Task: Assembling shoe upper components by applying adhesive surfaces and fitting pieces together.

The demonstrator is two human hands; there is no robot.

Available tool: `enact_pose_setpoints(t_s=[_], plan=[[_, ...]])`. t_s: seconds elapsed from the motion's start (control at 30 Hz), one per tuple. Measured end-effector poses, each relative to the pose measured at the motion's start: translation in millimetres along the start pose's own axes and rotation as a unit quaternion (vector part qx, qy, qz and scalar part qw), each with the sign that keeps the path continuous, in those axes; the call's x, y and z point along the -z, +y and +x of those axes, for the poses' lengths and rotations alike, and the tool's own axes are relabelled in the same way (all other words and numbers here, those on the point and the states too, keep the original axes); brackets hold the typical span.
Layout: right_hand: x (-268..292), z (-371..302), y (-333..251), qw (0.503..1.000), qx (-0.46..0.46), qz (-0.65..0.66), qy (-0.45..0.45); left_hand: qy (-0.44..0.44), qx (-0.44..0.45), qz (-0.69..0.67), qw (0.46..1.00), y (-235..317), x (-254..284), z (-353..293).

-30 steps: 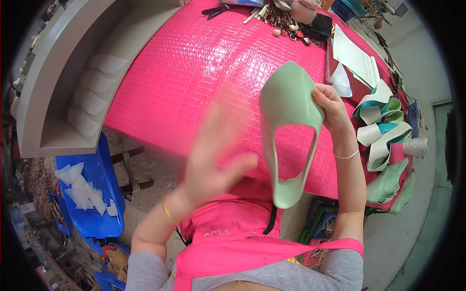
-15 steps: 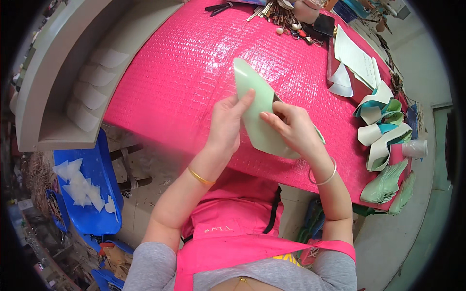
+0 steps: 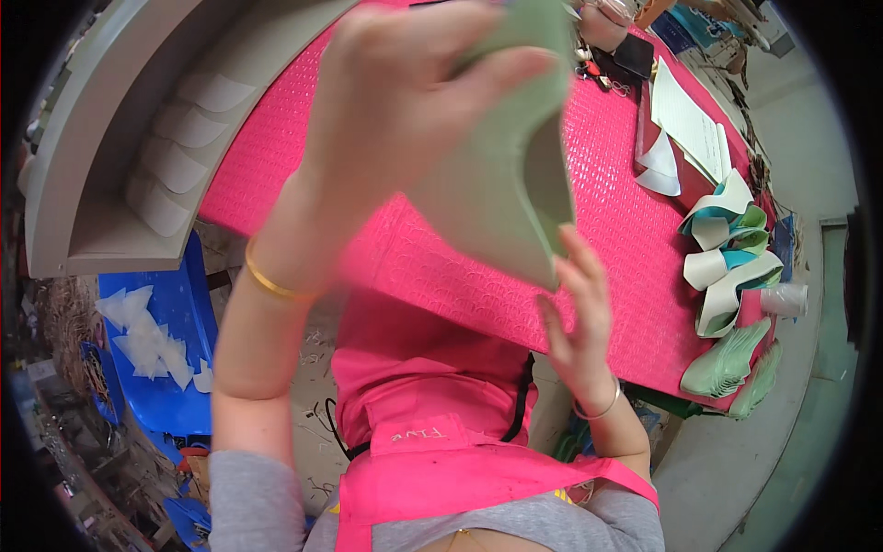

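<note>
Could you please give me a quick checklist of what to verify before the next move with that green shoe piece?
1. Left hand grips the green shoe piece: ok.
2. Right hand supports its lower edge with its fingertips: ok.
3. Piece lifted off the pink table: ok.
4. Piece free of flaws: cannot tell, blurred.
5. Stack of green pieces sits securely on the table: not ok, it sits at the table corner.

Matt, smooth green shoe upper point(image 3: 501, 184) in left hand point(image 3: 405, 101); below it, glossy embossed pink counter point(image 3: 607, 230) w/ rough texture.
</note>
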State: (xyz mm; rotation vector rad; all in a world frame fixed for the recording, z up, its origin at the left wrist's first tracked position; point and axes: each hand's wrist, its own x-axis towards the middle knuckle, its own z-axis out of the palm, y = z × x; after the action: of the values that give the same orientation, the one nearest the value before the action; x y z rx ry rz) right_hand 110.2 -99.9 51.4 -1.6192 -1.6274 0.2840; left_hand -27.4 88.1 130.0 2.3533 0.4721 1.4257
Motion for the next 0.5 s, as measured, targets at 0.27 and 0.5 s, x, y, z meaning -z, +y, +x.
enact_pose_setpoints(t_s=[0.27, 0.5], plan=[[69, -27, 53, 0.937, -0.038, 0.117, 0.328, -0.431, -0.074, 0.153, 0.886, 92, -109, -116], [21, -60, 38, 0.987, 0.055, -0.044, -0.145, -0.414, -0.093, 0.065, 0.903, 25, -46, -166]])
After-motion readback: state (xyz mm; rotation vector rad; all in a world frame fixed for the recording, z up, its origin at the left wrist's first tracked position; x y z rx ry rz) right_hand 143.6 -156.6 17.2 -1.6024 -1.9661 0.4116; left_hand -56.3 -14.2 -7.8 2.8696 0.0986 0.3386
